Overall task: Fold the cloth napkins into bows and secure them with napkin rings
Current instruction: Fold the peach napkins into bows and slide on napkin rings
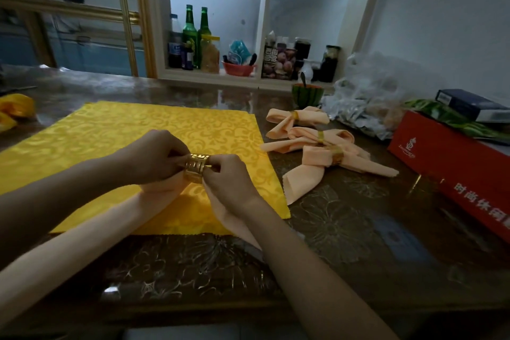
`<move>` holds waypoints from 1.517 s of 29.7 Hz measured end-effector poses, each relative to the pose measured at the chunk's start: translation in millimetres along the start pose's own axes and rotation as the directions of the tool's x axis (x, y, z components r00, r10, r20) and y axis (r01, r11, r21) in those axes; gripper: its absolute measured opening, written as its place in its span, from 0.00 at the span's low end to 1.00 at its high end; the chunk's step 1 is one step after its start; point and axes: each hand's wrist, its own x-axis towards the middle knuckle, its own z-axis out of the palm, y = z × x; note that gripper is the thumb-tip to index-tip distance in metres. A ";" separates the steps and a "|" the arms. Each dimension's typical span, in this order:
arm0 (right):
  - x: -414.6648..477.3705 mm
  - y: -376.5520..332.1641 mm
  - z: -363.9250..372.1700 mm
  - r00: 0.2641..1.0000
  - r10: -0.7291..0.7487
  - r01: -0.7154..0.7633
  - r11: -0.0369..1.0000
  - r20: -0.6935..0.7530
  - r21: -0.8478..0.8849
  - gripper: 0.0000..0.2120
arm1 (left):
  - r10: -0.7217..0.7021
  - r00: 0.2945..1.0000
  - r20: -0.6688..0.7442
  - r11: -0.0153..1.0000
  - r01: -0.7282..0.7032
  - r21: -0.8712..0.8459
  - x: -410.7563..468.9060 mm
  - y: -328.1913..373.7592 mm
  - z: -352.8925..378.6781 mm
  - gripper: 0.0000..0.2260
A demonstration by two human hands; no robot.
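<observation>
Head view: left hand [154, 159] and right hand [230, 178] fingers pinch napkin ring [196, 168] on peach napkin [234, 219]. Step seems ring threading; next needs cloth pulled through evenly.

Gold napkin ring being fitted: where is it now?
Head view, just left of centre: the gold napkin ring is pinched between the left hand and right hand above the yellow cloth, left of the finished bows.

Mat [110, 132] on table [345, 229]; ring [196, 168] and napkin [234, 223] over its centre. Three finished bows [303, 138] at 2 o'clock, touching; box [452, 174] at 3 o'clock; shelf [215, 77] with bottles [190, 33] at 12 o'clock, behind the table.
</observation>
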 end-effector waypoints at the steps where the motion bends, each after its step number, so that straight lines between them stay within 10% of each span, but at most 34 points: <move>1: 0.2 0.1 -1.2 0.999 -0.019 0.019 1.000 0.028 -0.002 0.10 | 0.011 1.000 -0.029 0.999 -0.012 -0.030 -4.7 1.0 -2.1 0.04; 5: -0.6 -0.3 -6.1 0.988 0.002 0.004 0.999 0.157 -0.042 0.10 | 0.003 0.997 -0.074 0.975 -0.019 -0.221 -20.8 4.0 -1.5 0.13; 10: 0.7 -4.3 -10.1 0.961 0.016 0.018 0.993 0.278 -0.121 0.15 | 0.062 0.998 0.003 0.998 -0.061 -0.022 -28.7 1.4 6.2 0.17; 16: -0.7 -6.2 -4.5 0.966 -0.059 0.082 0.993 0.253 -0.080 0.18 | -0.031 0.907 0.420 0.996 0.062 -0.059 -21.2 25.1 -14.3 0.19; 28: -5.4 -6.5 -26.0 0.970 0.004 -0.061 0.972 0.242 0.229 0.09 | 0.061 0.972 0.228 0.998 -0.056 -0.027 -20.0 29.9 -16.3 0.24; 45: -5.3 -3.5 -19.8 0.977 -0.167 0.191 0.961 -0.131 0.199 0.07 | 0.123 0.980 0.154 0.990 -0.111 -0.083 -13.0 34.0 -21.1 0.23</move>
